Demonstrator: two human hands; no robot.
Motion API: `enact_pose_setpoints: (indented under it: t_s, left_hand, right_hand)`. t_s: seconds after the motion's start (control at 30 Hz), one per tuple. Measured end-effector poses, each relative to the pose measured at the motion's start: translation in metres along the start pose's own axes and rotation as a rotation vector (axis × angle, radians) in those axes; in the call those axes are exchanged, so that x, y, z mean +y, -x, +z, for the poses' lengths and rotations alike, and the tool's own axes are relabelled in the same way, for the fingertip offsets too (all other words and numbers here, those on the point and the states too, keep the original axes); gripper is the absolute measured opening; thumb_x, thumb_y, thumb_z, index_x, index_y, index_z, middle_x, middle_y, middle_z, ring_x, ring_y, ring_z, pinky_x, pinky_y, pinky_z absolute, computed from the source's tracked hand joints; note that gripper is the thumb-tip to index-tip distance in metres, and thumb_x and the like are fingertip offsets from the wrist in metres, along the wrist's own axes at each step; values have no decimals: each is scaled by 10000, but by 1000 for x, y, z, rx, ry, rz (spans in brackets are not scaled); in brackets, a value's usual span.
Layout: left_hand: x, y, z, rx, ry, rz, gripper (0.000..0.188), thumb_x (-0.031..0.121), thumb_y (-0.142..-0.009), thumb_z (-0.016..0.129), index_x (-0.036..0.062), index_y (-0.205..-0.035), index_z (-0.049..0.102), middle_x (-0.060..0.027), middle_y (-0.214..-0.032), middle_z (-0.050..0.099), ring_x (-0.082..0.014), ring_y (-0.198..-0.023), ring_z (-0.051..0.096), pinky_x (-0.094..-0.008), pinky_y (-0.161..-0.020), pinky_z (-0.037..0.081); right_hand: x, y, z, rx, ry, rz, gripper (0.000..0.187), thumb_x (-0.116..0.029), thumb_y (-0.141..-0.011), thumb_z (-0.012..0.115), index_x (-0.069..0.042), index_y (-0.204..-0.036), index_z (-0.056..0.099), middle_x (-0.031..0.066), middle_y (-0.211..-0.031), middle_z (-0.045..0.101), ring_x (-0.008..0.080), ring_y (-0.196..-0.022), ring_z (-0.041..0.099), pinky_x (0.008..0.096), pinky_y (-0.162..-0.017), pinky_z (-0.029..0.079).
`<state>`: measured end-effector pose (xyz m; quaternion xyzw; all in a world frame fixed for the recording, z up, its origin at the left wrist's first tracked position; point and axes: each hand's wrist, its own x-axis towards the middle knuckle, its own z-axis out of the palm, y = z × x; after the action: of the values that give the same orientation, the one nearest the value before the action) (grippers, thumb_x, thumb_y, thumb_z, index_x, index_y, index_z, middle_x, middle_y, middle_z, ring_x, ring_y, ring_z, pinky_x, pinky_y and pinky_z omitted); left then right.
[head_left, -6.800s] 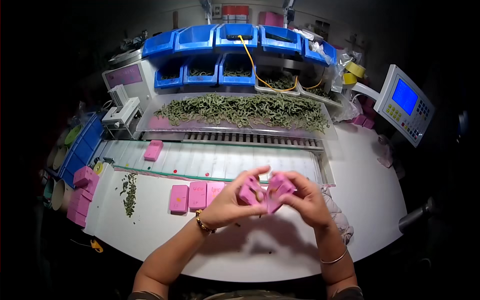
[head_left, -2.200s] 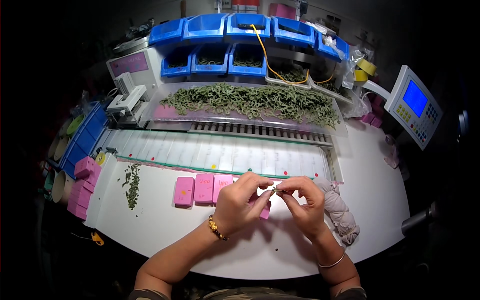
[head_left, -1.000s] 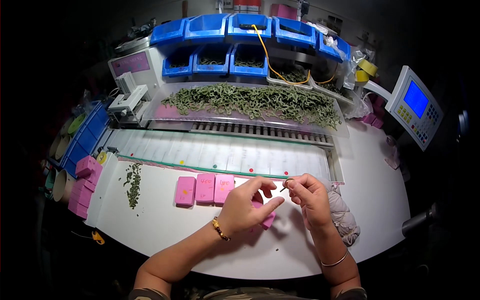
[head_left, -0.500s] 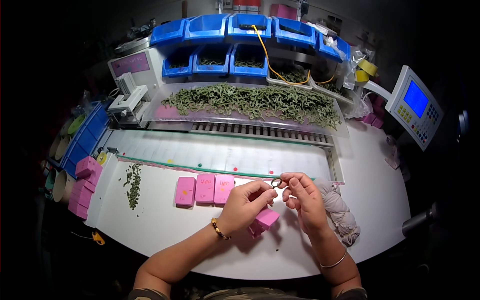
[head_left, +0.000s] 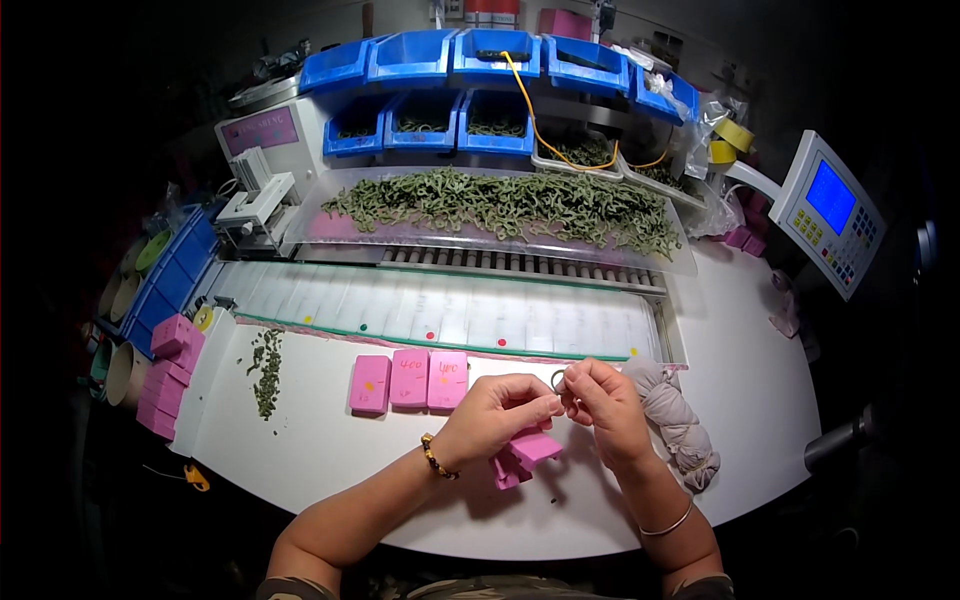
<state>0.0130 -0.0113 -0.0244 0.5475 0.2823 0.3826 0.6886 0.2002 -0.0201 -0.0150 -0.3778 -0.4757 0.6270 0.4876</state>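
Right hand [head_left: 612,410] pinches a small dark ring [head_left: 555,381] over a white table [head_left: 430,520]

Thumb and fingertips of the right hand come together on the ring, which sticks out to their left; its far side is covered. The left hand [head_left: 495,415] is curled, its thumb tip just beside the ring, and whether it touches the ring cannot be told. A two-part pink block [head_left: 520,460] hangs beneath the left hand, apparently held by the lower fingers, though the grip is hidden under the palm.

Red handwriting shows on a row of three pink blocks [head_left: 408,379] left of the hands: bold on the middle and right ones, fainter on the left one, which bears an orange mark. A purple panel [head_left: 260,131] on the machine at the left carries pale lettering, blurred. Faint writing crosses the sections of the white belt [head_left: 450,315], too weak to read. The blue screen [head_left: 831,197] shows text too small to make out, as do the keys [head_left: 855,240] beside it.

A grey cloth [head_left: 682,425] is partly covered by the right hand. Dark corners swallow the edges of the stacked pink blocks [head_left: 160,395] and the far right.
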Motion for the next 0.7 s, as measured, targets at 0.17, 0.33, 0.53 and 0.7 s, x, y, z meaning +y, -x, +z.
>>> enact_pose_setpoints:
  t_s: [0.17,0.33,0.53,0.7]
  left_hand:
    - [-1,1,0,11,4,-17,182,174,-955,613,0,-966,666,-18,-861,658,-69,-802,617,-218,-734,496]
    - [2,-2,-11,46,12,-55,199,187,-949,623,-4,-961,674,-25,-860,657,-75,-775,600,-208,-707,485]
    - [81,-29,-57,-358,-534,-411,164,170,-891,667,15,-920,713,-13,-826,671,-59,-759,601,-213,-666,484]
    - [131,-46,-80,-163,-422,-373,151,144,-874,667,5,-905,719,-43,-830,684,-78,-720,608,-209,-649,469]
  right_hand:
    - [-1,1,3,-18,-1,0,201,-203,-994,536,-36,-898,597,2,-811,584,35,-661,484,167,-532,335]
    - [-1,0,3,133,33,-54,205,-222,-985,563,-24,-1018,606,16,-877,604,29,-684,485,156,-552,350]
    - [-3,0,-9,245,-34,-145,224,-220,-983,565,-13,-1061,607,43,-932,613,32,-712,486,150,-577,364]
    - [-6,-2,-5,225,-52,-161,214,-212,-986,555,-14,-1049,609,39,-915,615,36,-715,493,152,-588,371]
